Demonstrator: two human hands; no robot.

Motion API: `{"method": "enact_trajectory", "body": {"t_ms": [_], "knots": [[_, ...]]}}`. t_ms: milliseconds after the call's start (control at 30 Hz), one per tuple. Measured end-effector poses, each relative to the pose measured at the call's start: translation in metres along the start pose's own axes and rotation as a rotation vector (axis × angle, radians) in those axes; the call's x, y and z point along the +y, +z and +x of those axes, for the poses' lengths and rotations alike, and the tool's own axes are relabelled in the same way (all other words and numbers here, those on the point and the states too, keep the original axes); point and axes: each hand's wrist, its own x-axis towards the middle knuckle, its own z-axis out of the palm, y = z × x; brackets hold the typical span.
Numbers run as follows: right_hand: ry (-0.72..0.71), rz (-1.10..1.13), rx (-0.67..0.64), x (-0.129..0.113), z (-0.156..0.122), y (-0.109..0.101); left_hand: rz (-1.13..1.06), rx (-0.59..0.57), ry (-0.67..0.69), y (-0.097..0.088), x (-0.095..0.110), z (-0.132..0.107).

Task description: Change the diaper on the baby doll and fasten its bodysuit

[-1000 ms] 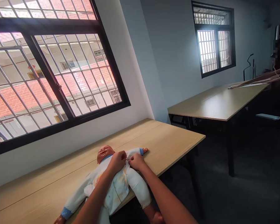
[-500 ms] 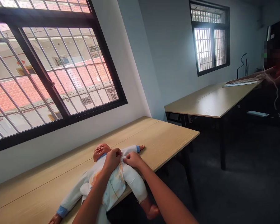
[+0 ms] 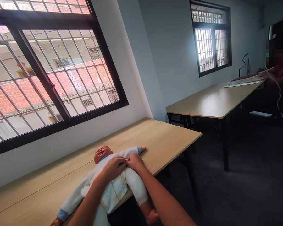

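A baby doll [image 3: 103, 152] lies face up on the near table, its arms spread and its legs hanging past the front edge. It wears a white top with blue cuffs, and a white diaper [image 3: 115, 192] with coloured markings covers its lower body. At the doll's waist, on the right side, my left hand [image 3: 115, 166] is closed in a pinch at the diaper's upper edge. Close against it, my right hand [image 3: 135, 162] pinches the diaper's side by the hip. My fingers cover the exact spot they grip.
The doll rests on a light wooden table [image 3: 172, 133] by a barred window [image 3: 73, 72]. A second table [image 3: 202, 100] stands to the right, with a flat, pale item [image 3: 244, 82] at its far end. Beside it is another person in red [image 3: 281, 69].
My left hand has lowered and turned flatter, moving right until its fingers meet those of my right hand. My right hand has shifted only slightly. The doll stays in place.
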Motion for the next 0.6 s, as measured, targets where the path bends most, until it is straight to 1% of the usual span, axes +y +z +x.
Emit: {"method": "enact_trajectory", "body": {"t_ms": [100, 300, 433, 600], "knots": [[0.002, 0.008, 0.007, 0.003, 0.002, 0.002, 0.011, -0.046, 0.032, 0.002, -0.003, -0.004], [-0.005, 0.055, 0.045, 0.007, 0.006, 0.007, 0.027, -0.079, 0.078, 0.009, -0.012, -0.005], [0.013, 0.082, 0.067, 0.010, 0.010, 0.009, 0.060, -0.073, 0.077, 0.011, -0.016, -0.007], [0.026, 0.126, 0.060, 0.014, 0.015, 0.010, 0.115, -0.042, 0.045, 0.013, -0.016, -0.008]]}}
